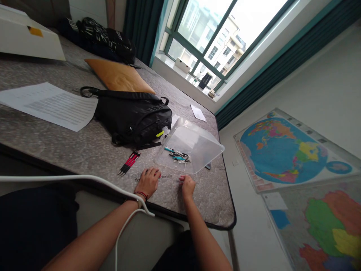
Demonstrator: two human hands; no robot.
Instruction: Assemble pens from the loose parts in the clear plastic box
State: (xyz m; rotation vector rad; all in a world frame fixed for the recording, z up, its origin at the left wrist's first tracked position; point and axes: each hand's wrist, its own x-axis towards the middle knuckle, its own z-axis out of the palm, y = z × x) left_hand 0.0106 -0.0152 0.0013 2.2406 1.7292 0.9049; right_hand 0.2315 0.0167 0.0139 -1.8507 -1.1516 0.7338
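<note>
My left hand (pixel 148 183), with a red cord bracelet at the wrist, rests low over the grey mattress (pixel 107 154), its fingers curled in. A tiny red bit shows at its fingertips, too small to name. To the right, my right hand (pixel 188 186) is closed with fingers pressed together; what it holds, if anything, is hidden. Just beyond both hands, a clear plastic bin (pixel 207 139) contains several blue, black and white pen parts (pixel 178 156). Several red-and-black pens (pixel 129 162) lie side by side left of my left hand.
A black backpack (pixel 135 116) lies behind the pens, with a brown envelope (pixel 120 77) and printed sheet (pixel 53 105) farther left. A white cable (pixel 93 178) crosses over my left forearm. Maps (pixel 284 146) hang on the right wall, past the mattress edge.
</note>
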